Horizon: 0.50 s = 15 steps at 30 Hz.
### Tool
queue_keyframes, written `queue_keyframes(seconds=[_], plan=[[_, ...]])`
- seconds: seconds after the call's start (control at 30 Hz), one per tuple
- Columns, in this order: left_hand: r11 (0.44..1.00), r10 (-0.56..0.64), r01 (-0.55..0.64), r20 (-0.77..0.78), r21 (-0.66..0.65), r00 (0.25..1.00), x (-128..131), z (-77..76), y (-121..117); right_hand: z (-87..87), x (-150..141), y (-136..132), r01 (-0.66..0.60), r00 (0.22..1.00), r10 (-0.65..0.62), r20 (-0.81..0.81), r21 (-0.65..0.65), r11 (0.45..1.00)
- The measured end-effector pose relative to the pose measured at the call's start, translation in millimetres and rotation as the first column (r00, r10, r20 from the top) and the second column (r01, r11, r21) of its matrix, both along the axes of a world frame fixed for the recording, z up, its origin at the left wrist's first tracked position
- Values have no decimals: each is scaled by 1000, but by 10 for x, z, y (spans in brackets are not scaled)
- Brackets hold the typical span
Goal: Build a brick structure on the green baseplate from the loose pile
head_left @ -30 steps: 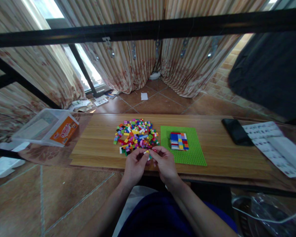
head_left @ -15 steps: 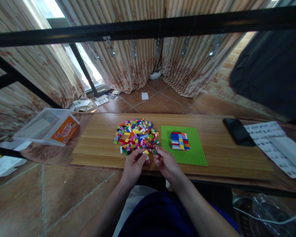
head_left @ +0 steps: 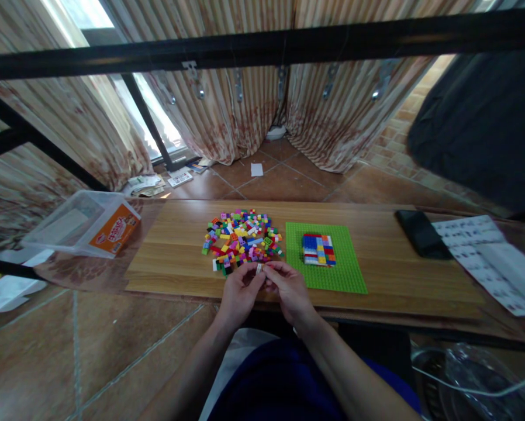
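Close together at the table's near edge, my left hand (head_left: 240, 290) and my right hand (head_left: 290, 287) pinch small toy bricks between their fingertips. A whitish toy brick (head_left: 259, 269) shows at my left fingertips; the right fingers mostly cover a small red toy brick, and I cannot tell whether the two are joined. Just beyond my hands spreads a pile of loose toy bricks (head_left: 244, 237) in many colours. To the right lies a green baseplate (head_left: 350, 266), bearing a flat block of joined bricks (head_left: 318, 250) in blue, red, white, yellow and orange.
The wooden tabletop (head_left: 166, 257) holds everything. A clear plastic box (head_left: 76, 225) with an orange label stands at the left. A black phone (head_left: 421, 234) and a printed sheet (head_left: 468, 231) lie at the right. A black metal bar (head_left: 262, 55) crosses above the table's far side.
Half a second ago my hands were slightly apart, with a yellow-and-white piece in the left and a green one in the right. Now the fingertips have come back together.
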State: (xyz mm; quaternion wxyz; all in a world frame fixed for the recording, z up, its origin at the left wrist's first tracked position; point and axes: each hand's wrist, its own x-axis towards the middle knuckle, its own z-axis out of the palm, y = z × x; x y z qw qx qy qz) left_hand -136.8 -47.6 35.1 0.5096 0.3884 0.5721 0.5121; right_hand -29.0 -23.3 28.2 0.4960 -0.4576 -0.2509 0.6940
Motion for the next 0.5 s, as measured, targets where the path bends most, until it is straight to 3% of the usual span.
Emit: queue_keyframes(seconds=[0.3, 0.5], plan=[[994, 101, -98, 58, -51, 993, 28, -37, -8, -79, -42, 4, 10, 978, -47, 204, 178, 984], [973, 230, -221, 152, -74, 961, 98, -34, 2, -164, -70, 1, 73, 936, -166, 310, 290, 954]])
